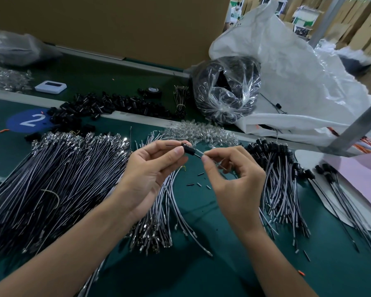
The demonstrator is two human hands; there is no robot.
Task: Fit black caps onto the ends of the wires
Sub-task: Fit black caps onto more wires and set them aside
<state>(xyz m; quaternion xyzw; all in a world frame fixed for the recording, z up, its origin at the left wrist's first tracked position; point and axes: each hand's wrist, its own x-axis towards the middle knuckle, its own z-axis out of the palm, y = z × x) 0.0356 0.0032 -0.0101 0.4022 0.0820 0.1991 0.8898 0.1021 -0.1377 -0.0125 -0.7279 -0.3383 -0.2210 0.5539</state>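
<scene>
The cap [189,150], a small, hard black barrel, is held above the green tabletop [223,264], and the left hand [150,168] has its grip clamped on it. The right hand [234,181] pinches the wire [199,153] just beside the cap's mouth. The wire looks thin, light and floppy, so a hold near its tip should stop it buckling. The smooth cap could slip from a loose pinch.

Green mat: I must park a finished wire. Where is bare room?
Bare green mat lies near you, between the middle white-wire bundle and the right black-capped wire bundle. The left dark wire heap is crowded.
</scene>
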